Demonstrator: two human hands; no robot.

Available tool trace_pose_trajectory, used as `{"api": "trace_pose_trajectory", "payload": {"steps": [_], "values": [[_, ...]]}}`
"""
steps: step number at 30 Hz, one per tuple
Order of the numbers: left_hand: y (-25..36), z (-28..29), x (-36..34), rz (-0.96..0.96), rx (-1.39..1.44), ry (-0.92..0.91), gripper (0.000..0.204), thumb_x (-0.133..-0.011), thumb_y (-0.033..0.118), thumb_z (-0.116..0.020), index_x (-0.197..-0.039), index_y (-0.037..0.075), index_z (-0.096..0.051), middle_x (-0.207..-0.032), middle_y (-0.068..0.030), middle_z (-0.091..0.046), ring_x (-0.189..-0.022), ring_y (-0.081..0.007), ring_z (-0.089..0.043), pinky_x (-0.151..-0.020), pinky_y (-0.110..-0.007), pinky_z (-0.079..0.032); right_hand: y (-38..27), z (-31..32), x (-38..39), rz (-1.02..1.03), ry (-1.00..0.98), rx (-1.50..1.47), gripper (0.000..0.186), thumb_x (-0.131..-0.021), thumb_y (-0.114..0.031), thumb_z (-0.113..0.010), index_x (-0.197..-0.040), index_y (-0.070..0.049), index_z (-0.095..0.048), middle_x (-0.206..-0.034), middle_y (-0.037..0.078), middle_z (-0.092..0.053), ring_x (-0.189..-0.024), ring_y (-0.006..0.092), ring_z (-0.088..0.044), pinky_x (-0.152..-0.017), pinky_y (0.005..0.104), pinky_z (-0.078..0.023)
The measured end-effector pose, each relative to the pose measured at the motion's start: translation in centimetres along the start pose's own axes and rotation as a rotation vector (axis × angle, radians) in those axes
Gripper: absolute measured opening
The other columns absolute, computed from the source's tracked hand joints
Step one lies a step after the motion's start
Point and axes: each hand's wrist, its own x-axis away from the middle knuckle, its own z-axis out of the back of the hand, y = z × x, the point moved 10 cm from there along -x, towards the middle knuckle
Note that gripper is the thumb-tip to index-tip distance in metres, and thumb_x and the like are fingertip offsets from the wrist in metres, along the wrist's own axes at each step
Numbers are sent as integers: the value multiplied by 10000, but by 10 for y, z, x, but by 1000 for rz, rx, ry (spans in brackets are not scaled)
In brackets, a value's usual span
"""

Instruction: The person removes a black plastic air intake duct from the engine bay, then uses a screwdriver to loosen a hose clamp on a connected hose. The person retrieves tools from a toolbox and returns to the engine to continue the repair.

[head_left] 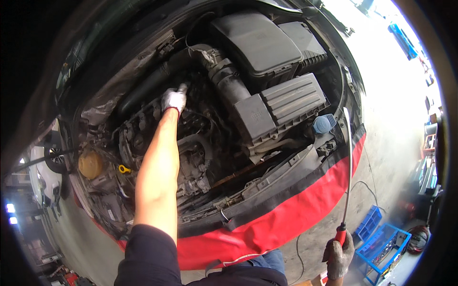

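Observation:
My left hand point(174, 99), in a white glove with a dark red cuff, reaches deep into the open engine bay beside the dark engine point(138, 128). Its fingers look curled, with one digit sticking out at the top; whatever lies under them is hidden. A large black intake hose point(191, 56) runs just beyond this hand. At the lower right, my right hand point(338, 255), in a dirty grey-white glove, is wrapped around the red handle of a long pry bar point(349, 176). The bar's thin metal shaft points upward past the car's front edge, its tip slightly bent.
A red fender cover point(267, 224) drapes over the car's front edge. Around the bay are a black battery cover point(257, 38), an air filter box point(291, 100), a blue cap point(324, 124), a yellow tank cap point(90, 164) and a yellow dipstick ring point(125, 168). A blue cart point(384, 248) stands right.

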Motion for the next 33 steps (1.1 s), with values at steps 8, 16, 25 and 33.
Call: {"api": "trace_pose_trajectory", "payload": {"steps": [8,16,25,33], "values": [[74,-39,51,-278,-50,-68,905,-875,644,-657,-1450,-28,-467,-1433,-318,-514,-1338,-423,-510,-1137,-467,-399,13,42,34,-31,62,64,390,-989,-115,-589,-1356,-10,-509,-706,8,-552,-533,86,-469,-473,238,-407],[74,-22,62,-426,109,-40,487,-995,475,-504,-1237,78,-649,-1196,-247,-673,-1156,-442,-616,-989,-518,-485,55,45,56,-97,59,-33,454,-995,-154,-620,-1386,19,-467,-706,17,-509,-517,98,-452,-454,247,-405],[8,-15,40,-140,125,-28,638,-920,529,-623,-1310,24,-635,-1329,-231,-639,-1254,-399,-595,-1054,-488,-476,50,4,87,-265,14,-153,422,-988,-148,-589,-1360,20,-485,-662,7,-484,-487,105,-439,-434,244,-372],[62,34,131,-309,259,322,604,-896,427,-738,-1353,69,-570,-1197,-194,-665,-1174,-337,-628,-1025,-453,-490,53,-3,94,-181,-32,49,232,-947,-174,-661,-1122,-77,-545,-695,-21,-514,-516,84,-450,-477,250,-406]]}}
